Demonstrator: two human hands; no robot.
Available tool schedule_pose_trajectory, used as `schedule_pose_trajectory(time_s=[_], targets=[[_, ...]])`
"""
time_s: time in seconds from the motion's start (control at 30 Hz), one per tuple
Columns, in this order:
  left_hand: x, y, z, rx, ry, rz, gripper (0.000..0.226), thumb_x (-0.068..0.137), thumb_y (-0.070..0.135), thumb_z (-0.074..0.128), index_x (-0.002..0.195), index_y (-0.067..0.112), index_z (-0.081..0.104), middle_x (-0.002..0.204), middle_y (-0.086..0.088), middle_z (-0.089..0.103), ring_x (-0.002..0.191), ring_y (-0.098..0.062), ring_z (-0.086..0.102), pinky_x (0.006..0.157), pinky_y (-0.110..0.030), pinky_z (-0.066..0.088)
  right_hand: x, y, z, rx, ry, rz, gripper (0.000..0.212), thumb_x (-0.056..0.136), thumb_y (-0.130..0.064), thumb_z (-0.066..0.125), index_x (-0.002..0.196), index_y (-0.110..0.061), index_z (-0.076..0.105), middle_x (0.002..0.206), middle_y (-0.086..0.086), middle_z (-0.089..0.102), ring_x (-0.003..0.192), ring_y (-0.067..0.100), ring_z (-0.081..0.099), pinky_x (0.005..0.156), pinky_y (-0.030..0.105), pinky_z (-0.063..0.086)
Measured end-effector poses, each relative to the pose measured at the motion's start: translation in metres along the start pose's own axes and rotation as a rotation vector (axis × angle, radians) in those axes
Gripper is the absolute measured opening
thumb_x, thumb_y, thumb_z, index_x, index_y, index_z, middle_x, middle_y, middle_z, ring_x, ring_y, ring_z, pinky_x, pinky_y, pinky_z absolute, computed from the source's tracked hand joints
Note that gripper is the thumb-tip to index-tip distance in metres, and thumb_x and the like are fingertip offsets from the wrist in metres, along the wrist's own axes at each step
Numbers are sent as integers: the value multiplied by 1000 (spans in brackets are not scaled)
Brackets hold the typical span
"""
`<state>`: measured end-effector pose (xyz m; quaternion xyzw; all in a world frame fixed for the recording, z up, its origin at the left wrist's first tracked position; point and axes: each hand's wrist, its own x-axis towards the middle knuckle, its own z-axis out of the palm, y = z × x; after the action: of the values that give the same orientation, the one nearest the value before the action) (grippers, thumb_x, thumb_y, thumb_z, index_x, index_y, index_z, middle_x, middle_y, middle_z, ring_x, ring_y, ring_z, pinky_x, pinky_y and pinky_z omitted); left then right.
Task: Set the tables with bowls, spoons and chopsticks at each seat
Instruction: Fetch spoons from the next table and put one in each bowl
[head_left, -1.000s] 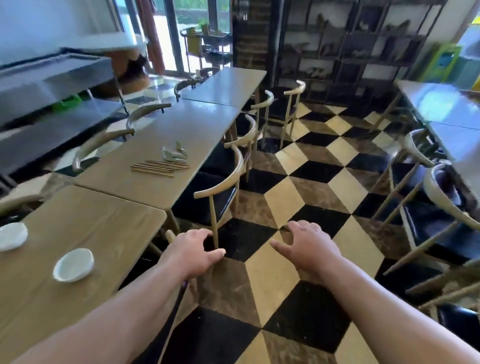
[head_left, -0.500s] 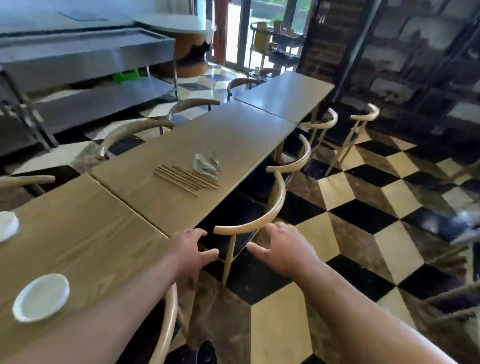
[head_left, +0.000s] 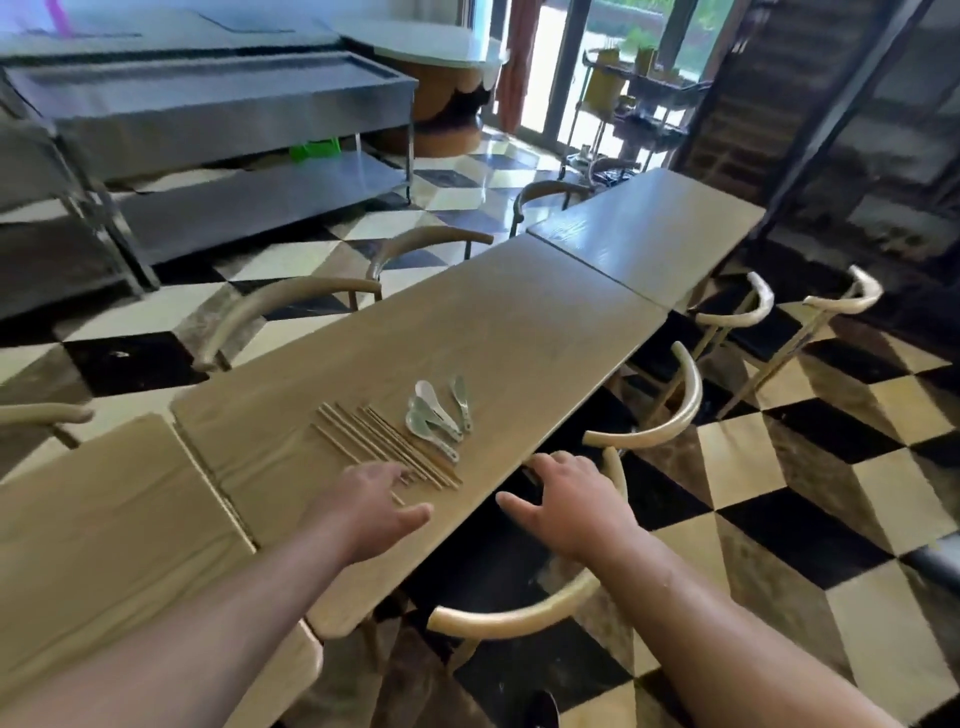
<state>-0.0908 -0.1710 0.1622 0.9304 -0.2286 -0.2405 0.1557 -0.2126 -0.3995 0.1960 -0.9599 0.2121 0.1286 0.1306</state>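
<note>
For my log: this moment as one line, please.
left hand: open, over chopsticks | right hand: open, at table edge | spoons: untouched

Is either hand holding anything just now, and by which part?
Nothing is held: the left hand hovers open by the chopsticks; the right hand is empty.

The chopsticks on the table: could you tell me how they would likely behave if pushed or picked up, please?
The chopsticks look thin, straight and wooden, so probably stiff and light. They lie loose side by side on the smooth table, so a push from the left hand would likely scatter or roll them.
</note>
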Motion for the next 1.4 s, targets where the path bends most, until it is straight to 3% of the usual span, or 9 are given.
schedule_pose_trajectory(time_s=[0.27,0.47,0.57,0.63,0.77,0.93,1.07,1.2,1.4], targets=[[121,18,8,-32,-20,-230,82,89,77,61,155,31,49,162,4,50,149,-19,47,115,-43,47,169,19,19,15,-153,-155,80,92,-79,49,154,-28,48,150,-1,55,142,23,46,111,40,46],[210,39,36,-74,-97,-427,63,93,71,62,141,30,62,149,5,61,134,-19,59,105,-38,52,288,47,55,15,-311,-184,75,94,-75,49,149,-23,53,143,1,59,136,26,51,102,41,51],[252,40,54,-134,-83,-650,46,95,66,56,103,24,71,109,2,75,98,-21,70,88,-37,60,339,49,76,65,-345,-89,62,96,-69,50,130,-19,63,102,-3,67,99,23,64,75,36,54],[274,38,64,-212,-99,-798,53,96,70,51,89,20,69,91,1,75,86,-25,71,77,-35,58,362,44,91,94,-354,-30,54,96,-66,50,113,-17,65,79,-7,59,80,23,62,66,35,51],[307,28,86,-307,-91,-962,65,89,83,49,86,21,69,81,1,73,75,-25,71,61,-31,46,393,27,115,146,-358,-19,48,94,-66,58,92,-17,56,71,-7,54,69,22,58,64,33,44],[333,21,96,-369,-51,-1019,57,92,80,53,87,24,65,75,3,65,62,-19,59,54,-29,39,405,5,130,196,-358,-109,49,88,-64,69,99,-19,54,87,-2,69,87,29,70,68,35,49],[349,7,110,-521,4,-1015,53,83,69,61,92,19,75,80,-4,79,77,-30,79,77,-39,65,406,-3,132,147,-394,-214,34,96,-50,65,107,-19,60,100,2,73,97,32,71,71,34,45],[363,-22,144,-678,101,-986,53,64,64,65,84,17,79,78,-9,80,78,-35,80,80,-48,68,401,-12,138,123,-418,-292,24,101,-38,53,107,-17,63,106,8,73,102,37,71,72,34,43],[350,1,119,-812,138,-884,35,82,44,70,72,11,76,82,-17,78,87,-39,78,83,-53,66,384,-20,143,64,-486,-361,34,103,-23,52,131,-3,51,128,18,60,118,38,65,91,43,52]])
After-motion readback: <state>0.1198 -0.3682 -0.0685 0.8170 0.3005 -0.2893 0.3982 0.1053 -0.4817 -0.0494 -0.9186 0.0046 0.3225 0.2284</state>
